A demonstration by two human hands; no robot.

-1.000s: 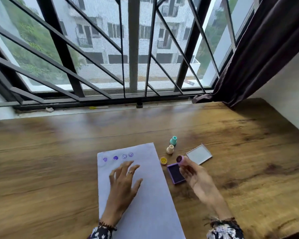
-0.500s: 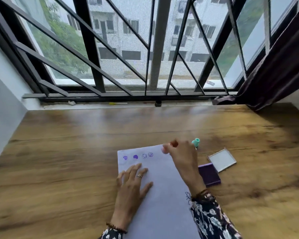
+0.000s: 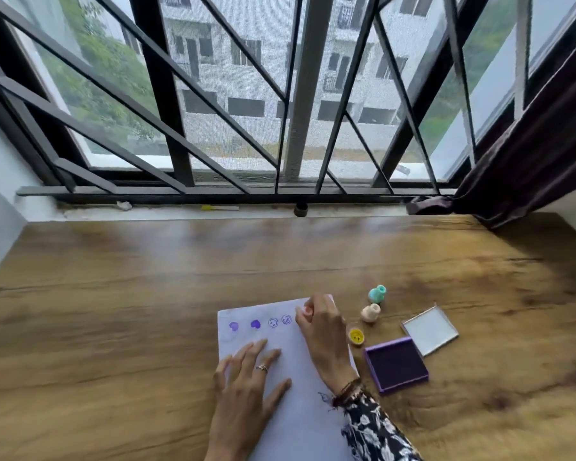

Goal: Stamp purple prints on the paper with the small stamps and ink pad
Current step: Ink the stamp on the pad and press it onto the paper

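A white sheet of paper [image 3: 300, 407] lies on the wooden table with a row of purple prints [image 3: 260, 323] along its top edge. My left hand [image 3: 246, 387] rests flat on the sheet, fingers spread. My right hand [image 3: 320, 331] presses a small stamp, mostly hidden under the fingers, onto the paper right of the prints. The open purple ink pad [image 3: 395, 363] sits to the right of the paper. A yellow stamp [image 3: 356, 336], a cream stamp [image 3: 370, 312] and a teal stamp [image 3: 377, 293] stand between pad and paper.
The ink pad's clear lid [image 3: 429, 329] lies behind the pad. The wooden table [image 3: 130, 311] runs back to a barred window [image 3: 296, 111]; a dark curtain [image 3: 529, 144] hangs at the right.
My right hand carried the stamp from over the ink pad left to the top of the paper and now presses it there. The view has shifted; my left hand stays on the sheet.
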